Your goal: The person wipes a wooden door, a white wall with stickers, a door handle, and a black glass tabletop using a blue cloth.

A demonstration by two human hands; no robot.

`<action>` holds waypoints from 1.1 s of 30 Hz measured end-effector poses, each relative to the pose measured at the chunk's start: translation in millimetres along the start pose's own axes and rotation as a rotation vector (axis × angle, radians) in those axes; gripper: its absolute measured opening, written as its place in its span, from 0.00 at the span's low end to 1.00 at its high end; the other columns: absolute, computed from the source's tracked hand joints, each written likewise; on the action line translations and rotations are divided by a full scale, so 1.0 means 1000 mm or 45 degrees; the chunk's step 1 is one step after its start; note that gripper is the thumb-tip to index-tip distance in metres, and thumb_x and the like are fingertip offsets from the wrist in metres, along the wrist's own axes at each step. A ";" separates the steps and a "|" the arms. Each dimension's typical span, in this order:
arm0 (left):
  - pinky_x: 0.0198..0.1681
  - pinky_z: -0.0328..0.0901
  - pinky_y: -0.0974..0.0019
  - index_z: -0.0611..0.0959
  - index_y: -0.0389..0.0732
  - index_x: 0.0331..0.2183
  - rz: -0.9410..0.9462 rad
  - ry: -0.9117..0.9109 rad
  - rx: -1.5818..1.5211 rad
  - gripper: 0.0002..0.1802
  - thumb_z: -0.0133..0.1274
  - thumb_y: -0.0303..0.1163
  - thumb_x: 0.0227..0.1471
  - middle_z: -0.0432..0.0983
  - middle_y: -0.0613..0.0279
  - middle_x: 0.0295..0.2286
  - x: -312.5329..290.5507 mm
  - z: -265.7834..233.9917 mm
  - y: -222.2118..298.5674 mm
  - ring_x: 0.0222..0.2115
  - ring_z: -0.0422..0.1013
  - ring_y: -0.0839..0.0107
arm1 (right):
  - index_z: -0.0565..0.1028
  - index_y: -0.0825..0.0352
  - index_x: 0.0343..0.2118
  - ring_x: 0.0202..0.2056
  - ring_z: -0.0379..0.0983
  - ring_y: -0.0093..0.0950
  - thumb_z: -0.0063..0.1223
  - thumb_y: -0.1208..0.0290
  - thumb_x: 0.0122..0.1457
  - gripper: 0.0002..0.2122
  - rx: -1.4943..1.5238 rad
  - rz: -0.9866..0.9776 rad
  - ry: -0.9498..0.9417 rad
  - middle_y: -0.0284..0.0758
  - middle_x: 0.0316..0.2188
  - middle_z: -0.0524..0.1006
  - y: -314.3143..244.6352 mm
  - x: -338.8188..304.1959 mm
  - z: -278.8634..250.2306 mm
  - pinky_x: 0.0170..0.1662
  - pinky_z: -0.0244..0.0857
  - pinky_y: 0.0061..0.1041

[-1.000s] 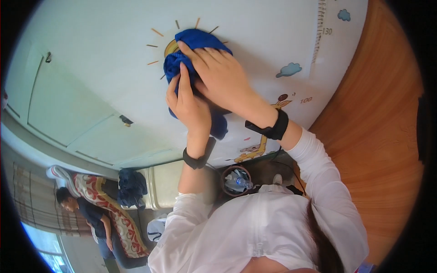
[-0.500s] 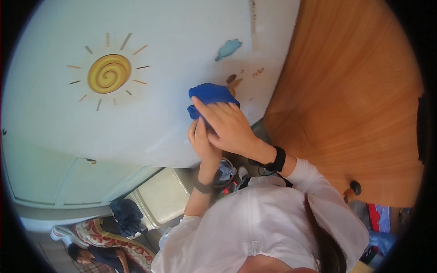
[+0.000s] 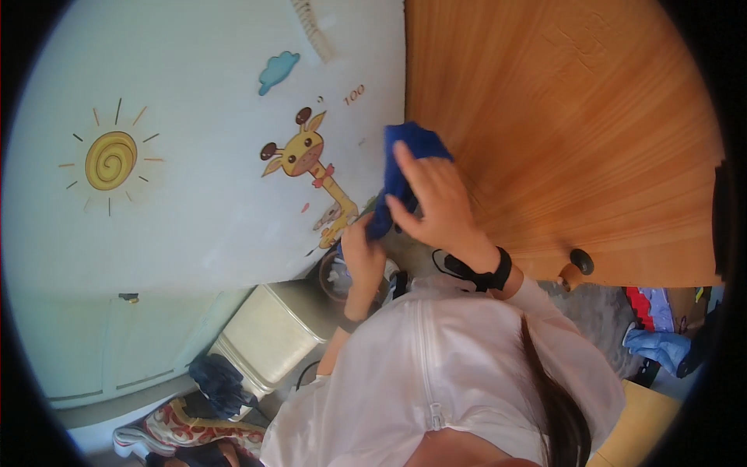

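A crumpled blue cloth (image 3: 418,144) is held up before the corner between the white wall and the wooden door. My right hand (image 3: 445,204) grips its upper part, with the index finger stretched along the fabric and the thumb apart from it. Lower and to the left, my left hand (image 3: 363,253) is closed on the cloth's trailing end, slightly smeared by motion. Where the cloth lies behind my right fingers, it is hidden. Each wrist wears a black band.
The wooden door (image 3: 560,140) with a dark knob (image 3: 580,261) fills the right side. A white wall (image 3: 210,226) carries sun, cloud and giraffe pictures. Below are a cream box-shaped bin (image 3: 264,331), a round basket (image 3: 333,279), a dark bag (image 3: 222,385) and some clothes (image 3: 657,346).
Both hands and the blue cloth have shifted right, away from the wall toward the door. The cloth now stretches between the hands, which are further apart. The view has turned right, uncovering the giraffe.
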State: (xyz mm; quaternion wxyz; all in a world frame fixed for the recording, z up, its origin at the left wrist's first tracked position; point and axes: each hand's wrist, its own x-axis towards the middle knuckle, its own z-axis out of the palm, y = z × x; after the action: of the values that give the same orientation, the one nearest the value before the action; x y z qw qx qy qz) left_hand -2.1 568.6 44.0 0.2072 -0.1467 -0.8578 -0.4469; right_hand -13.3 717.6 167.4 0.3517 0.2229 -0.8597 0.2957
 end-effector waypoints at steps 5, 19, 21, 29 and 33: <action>0.37 0.58 0.57 0.71 0.35 0.38 -0.002 -0.127 -0.034 0.24 0.43 0.16 0.30 0.67 0.47 0.30 -0.017 0.013 0.026 0.33 0.63 0.49 | 0.57 0.71 0.52 0.31 0.64 0.35 0.53 0.72 0.42 0.31 -0.221 0.191 0.103 0.38 0.30 0.69 0.020 -0.057 -0.059 0.37 0.58 0.30; 0.36 0.58 0.65 0.72 0.33 0.28 -0.070 -0.009 -0.209 0.09 0.48 0.24 0.38 0.64 0.53 0.29 -0.063 0.082 0.134 0.33 0.62 0.58 | 0.48 0.79 0.54 0.53 0.53 0.43 0.50 0.78 0.45 0.33 -0.192 0.332 0.412 0.53 0.54 0.49 0.014 -0.209 -0.203 0.55 0.45 0.33; 0.37 0.59 0.67 0.72 0.33 0.29 0.010 -0.034 -0.344 0.09 0.47 0.25 0.41 0.63 0.52 0.32 -0.051 0.099 0.158 0.34 0.62 0.58 | 0.51 0.79 0.52 0.52 0.54 0.41 0.48 0.81 0.46 0.29 -0.229 0.345 0.392 0.51 0.53 0.53 0.020 -0.224 -0.222 0.55 0.46 0.33; 0.29 0.59 0.64 0.71 0.33 0.28 -0.217 -0.065 -0.764 0.07 0.43 0.26 0.45 0.66 0.50 0.23 -0.045 0.155 0.191 0.24 0.64 0.59 | 0.71 0.73 0.30 0.22 0.64 0.35 0.56 0.80 0.42 0.10 -0.328 0.356 0.439 0.40 0.22 0.71 0.018 -0.259 -0.248 0.28 0.61 0.27; 0.31 0.61 0.61 0.72 0.35 0.31 0.264 -0.106 -0.543 0.11 0.47 0.29 0.40 0.67 0.51 0.25 -0.059 0.177 0.214 0.27 0.65 0.54 | 0.71 0.67 0.28 0.18 0.65 0.30 0.56 0.74 0.45 0.07 -0.260 0.766 0.211 0.35 0.17 0.70 0.023 -0.265 -0.238 0.24 0.60 0.25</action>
State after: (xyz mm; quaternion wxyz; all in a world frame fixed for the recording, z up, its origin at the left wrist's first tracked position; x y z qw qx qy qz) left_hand 102.8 830.3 75.4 0.1808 -0.2926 -0.7321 -0.5879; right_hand 258.9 939.4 101.6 0.3380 -0.1023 -0.8806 0.3160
